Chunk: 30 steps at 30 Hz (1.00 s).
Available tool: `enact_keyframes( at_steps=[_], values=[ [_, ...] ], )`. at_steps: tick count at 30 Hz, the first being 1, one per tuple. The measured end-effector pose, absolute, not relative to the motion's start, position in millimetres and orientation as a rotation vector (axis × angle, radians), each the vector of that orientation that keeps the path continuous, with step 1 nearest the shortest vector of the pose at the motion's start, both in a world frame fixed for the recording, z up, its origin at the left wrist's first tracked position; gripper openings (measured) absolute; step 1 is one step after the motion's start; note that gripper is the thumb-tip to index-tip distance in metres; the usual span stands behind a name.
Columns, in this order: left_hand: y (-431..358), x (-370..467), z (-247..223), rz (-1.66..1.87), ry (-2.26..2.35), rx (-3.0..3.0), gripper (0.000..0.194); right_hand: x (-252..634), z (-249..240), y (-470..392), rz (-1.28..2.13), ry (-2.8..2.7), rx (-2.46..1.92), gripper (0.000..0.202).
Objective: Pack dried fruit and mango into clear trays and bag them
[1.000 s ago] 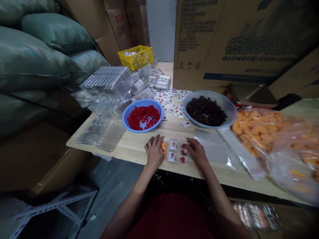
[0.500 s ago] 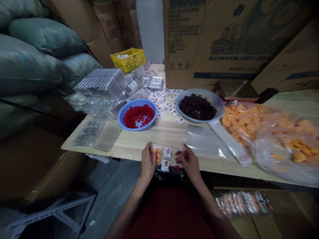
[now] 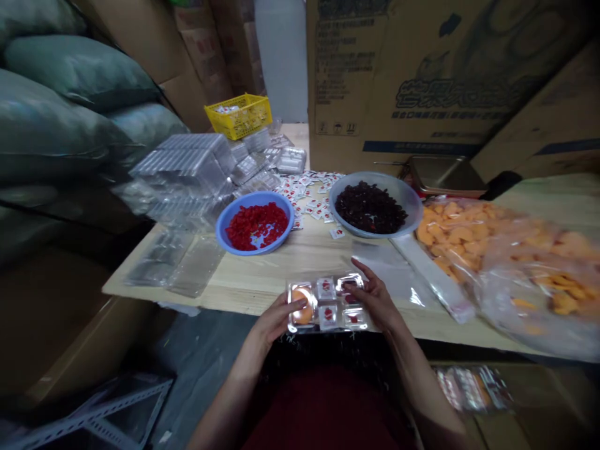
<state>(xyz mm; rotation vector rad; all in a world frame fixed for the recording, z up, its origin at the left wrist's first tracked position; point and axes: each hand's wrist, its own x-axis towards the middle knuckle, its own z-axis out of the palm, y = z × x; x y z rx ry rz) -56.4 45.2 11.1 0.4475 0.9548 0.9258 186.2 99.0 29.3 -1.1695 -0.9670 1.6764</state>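
A clear plastic tray (image 3: 327, 306) is held at the table's front edge. Orange slices fill its left compartment, two small printed sachets sit in the middle, and dark and red pieces lie on the right. My left hand (image 3: 280, 314) grips the left end, thumb over the orange slices. My right hand (image 3: 376, 295) holds the right end, thumb over the dark pieces and index finger stretched out. Beyond the tray are a blue bowl (image 3: 220, 230) of red pieces and a pale bowl (image 3: 415, 209) of dark fruit.
Stacked clear trays (image 3: 182, 162) and a yellow basket (image 3: 239, 117) stand back left. Loose sachets (image 3: 304, 187) lie between the bowls. Bags of orange slices (image 3: 469, 234) lie right, near a scale (image 3: 445, 175). Filled packs (image 3: 473, 387) are in a box below the table.
The tray appears raised and tilted toward the camera, now with bright reflections. My left hand has shifted lower on its end, and my right hand has moved slightly right.
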Motion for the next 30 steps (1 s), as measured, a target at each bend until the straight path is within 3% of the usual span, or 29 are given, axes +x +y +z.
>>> enact_keyframes(
  at_steps=[6, 15, 24, 30],
  values=[
    [35, -47, 4, 0.928, 1.015, 0.242, 0.043, 198, 6, 104, 1.53, -1.108, -1.233, 0.073],
    [41, -65, 3, 1.21, 1.096, 0.054, 0.038, 234, 8, 122, 0.314, -2.026, -2.129, 0.024],
    [34, -71, 1, 1.228, 1.095, 0.047, 0.044, 209, 24, 152, 0.341, -2.251, -2.267, 0.03],
    [36, -73, 3, 1.225, 1.084, 0.043, 0.04, 220, 22, 177, 0.492, -2.243, -2.191, 0.018]
  ],
)
